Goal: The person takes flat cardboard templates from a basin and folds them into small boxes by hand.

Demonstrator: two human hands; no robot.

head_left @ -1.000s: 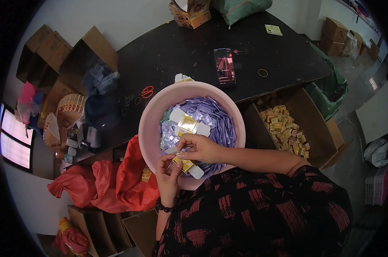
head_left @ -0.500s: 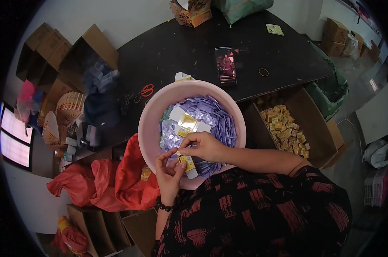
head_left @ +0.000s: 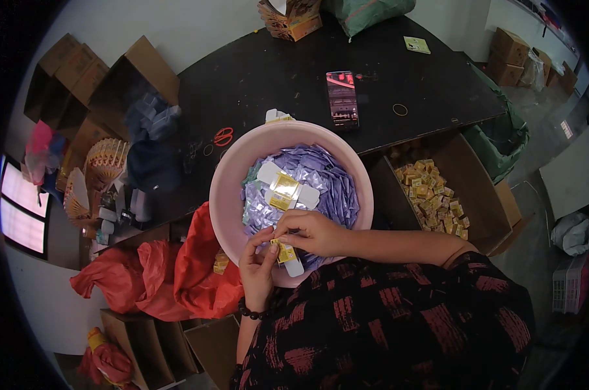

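Over the near side of a pink basin, my left hand grips a small yellow-and-white carton whose white flap points down to the right. My right hand is closed at the carton's upper end, fingertips pinched together; whether anything else is between them is hidden. Purple sachets fill much of the basin. On top of them, just beyond my right hand, lie unfolded yellow-and-white cartons.
A lit phone, red-handled scissors and a rubber band lie on the black table. At right, a cardboard box holds many small yellow boxes. A red sack lies left of the basin.
Both hands have shifted slightly at the carton, the right one moving a little down and closer over it. The picture on the phone screen is different.
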